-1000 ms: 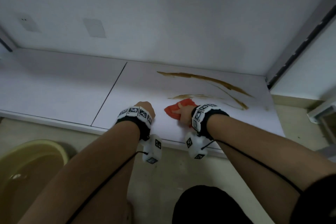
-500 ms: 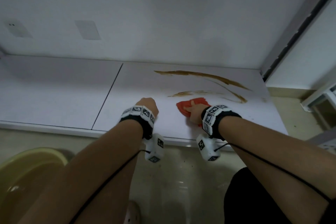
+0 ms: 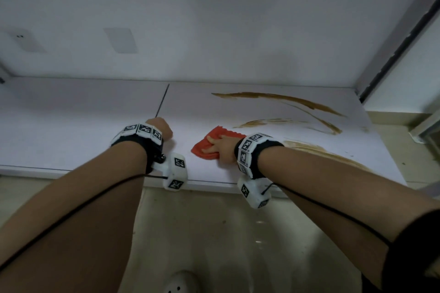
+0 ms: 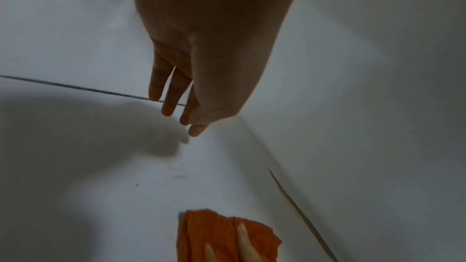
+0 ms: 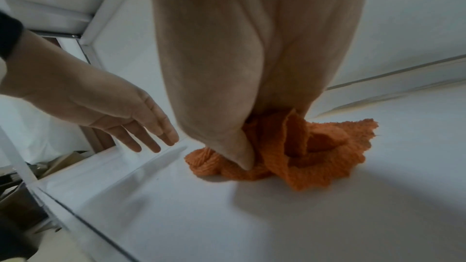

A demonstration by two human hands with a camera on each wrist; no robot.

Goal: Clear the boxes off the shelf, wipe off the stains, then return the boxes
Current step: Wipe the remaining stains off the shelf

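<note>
The white shelf (image 3: 71, 126) carries brown stain streaks (image 3: 285, 100), with a shorter one (image 3: 262, 122) nearer me. A pale brown smear (image 3: 314, 150) lies beside my right forearm. My right hand (image 3: 221, 147) presses an orange cloth (image 3: 204, 147) flat on the shelf, just left of the shorter streak. Its fingers (image 4: 243, 236) lie straight on the cloth (image 4: 214, 234), which bunches under the palm (image 5: 302, 150). My left hand (image 3: 162, 129) is empty, its fingers (image 4: 176, 103) straight over the shelf seam. No boxes are on the shelf.
A grey metal upright (image 3: 392, 31) bounds the shelf on the right, and a white wall (image 3: 214, 19) closes the back. Tiled floor (image 3: 214, 233) and a white shoe (image 3: 181, 283) lie below the front edge. Brown cardboard-like shapes (image 5: 15, 202) show low beyond the shelf.
My right hand slid the cloth right to the shorter streak, then back left toward my left hand. A pale smear now shows by my right forearm. The left hand stayed put.
</note>
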